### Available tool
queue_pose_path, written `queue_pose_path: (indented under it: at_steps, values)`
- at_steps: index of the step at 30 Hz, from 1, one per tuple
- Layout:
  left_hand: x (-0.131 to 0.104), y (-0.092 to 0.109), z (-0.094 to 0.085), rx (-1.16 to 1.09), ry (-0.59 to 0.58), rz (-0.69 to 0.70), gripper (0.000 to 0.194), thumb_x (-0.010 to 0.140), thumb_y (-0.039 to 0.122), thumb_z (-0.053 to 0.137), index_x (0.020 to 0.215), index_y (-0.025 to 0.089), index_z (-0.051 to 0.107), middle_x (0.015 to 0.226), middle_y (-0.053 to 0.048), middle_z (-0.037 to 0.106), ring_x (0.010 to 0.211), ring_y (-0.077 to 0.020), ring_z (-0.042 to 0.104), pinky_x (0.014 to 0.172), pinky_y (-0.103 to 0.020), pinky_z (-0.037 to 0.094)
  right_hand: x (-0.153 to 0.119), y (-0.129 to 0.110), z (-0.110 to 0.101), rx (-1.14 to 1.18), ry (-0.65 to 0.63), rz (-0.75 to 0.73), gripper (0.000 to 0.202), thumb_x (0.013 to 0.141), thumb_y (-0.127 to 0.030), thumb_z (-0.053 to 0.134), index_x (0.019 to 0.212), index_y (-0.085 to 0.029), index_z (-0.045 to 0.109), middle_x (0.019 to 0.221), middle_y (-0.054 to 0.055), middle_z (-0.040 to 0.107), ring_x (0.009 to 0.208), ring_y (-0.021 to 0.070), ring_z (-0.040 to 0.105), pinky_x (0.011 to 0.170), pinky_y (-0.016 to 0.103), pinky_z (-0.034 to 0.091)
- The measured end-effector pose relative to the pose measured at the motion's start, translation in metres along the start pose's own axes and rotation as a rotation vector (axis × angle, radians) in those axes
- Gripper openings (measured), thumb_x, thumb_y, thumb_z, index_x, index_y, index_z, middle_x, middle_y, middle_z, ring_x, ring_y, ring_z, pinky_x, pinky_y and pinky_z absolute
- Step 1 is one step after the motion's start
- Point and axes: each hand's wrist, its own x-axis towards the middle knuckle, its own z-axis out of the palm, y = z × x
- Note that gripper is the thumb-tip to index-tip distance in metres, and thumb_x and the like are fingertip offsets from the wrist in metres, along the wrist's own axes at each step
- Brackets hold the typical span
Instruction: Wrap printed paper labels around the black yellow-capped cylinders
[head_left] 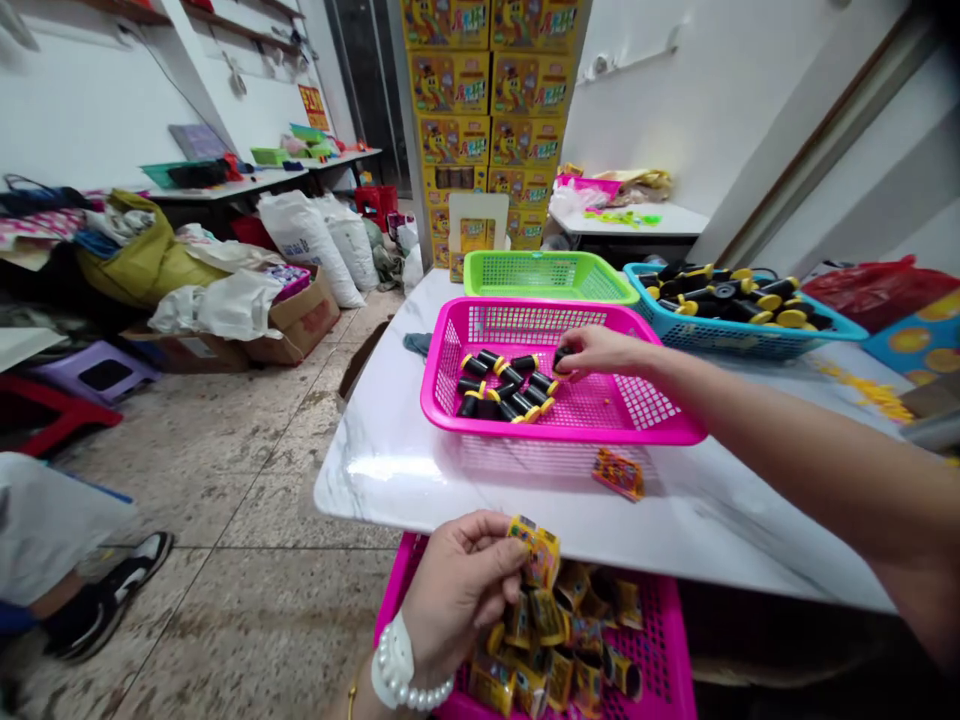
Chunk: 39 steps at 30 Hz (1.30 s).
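Note:
My left hand (465, 575) pinches a yellow printed wrapper sleeve (535, 552) between thumb and fingers, in front of the table edge. Below it, a lower pink basket (671, 650) holds many more yellow sleeves (555, 625), some standing open like short tubes. My right hand (592, 353) reaches into the upper pink basket (555, 432) on the table, its fingers closed round a small black cylinder (562, 357). To the left of those fingers lie several black cylinders with yellow caps (517, 400). An orange and purple printed wrapper (619, 473) rests on the tabletop in front of that basket.
Behind stand a green basket (551, 275) and a blue basket (750, 340) heaped with black, yellow-capped cylinders. Stacked yellow boxes (491, 120) rise beyond the white table (390, 465). A red plastic bag (870, 290) is at right. Another person's shoe (112, 595) shows at left.

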Motion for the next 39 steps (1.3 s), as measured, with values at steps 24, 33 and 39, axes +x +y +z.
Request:
queue_pose_path:
  at_steps: [24,33,39]
  values:
    - [0.012,-0.006,0.022,-0.115,0.034,-0.045,0.048,0.061,0.045,0.094,0.082,0.013,0.065,0.054,0.005,0.059,0.036,-0.0002,0.037,0.034,-0.012,0.018,-0.215,-0.02,0.082,0.354,-0.117,-0.113,0.055,0.08,-0.033,0.082,0.134,-0.032,0.069,0.108,0.004,0.077,0.094,0.0182,0.072,0.079,0.027,0.062]
    - [0.019,-0.009,0.02,-0.081,0.007,-0.052,0.046,0.064,0.045,0.092,0.084,0.012,0.066,0.052,0.006,0.057,0.036,-0.0003,0.037,0.034,-0.013,0.016,-0.21,-0.026,0.086,0.293,-0.211,-0.041,0.065,0.078,-0.033,0.081,0.14,-0.025,0.064,0.091,0.002,0.074,0.081,0.0167,0.07,0.067,0.025,0.059]
    - [0.014,-0.011,0.015,0.011,-0.023,-0.011,0.039,0.076,0.049,0.083,0.081,0.014,0.064,0.042,0.007,0.052,0.032,-0.0011,0.03,0.034,-0.014,0.015,-0.209,-0.025,0.091,0.115,-0.039,-0.137,0.03,0.084,-0.032,0.075,0.113,-0.023,0.076,0.087,0.002,0.073,0.076,0.0162,0.068,0.067,0.027,0.056]
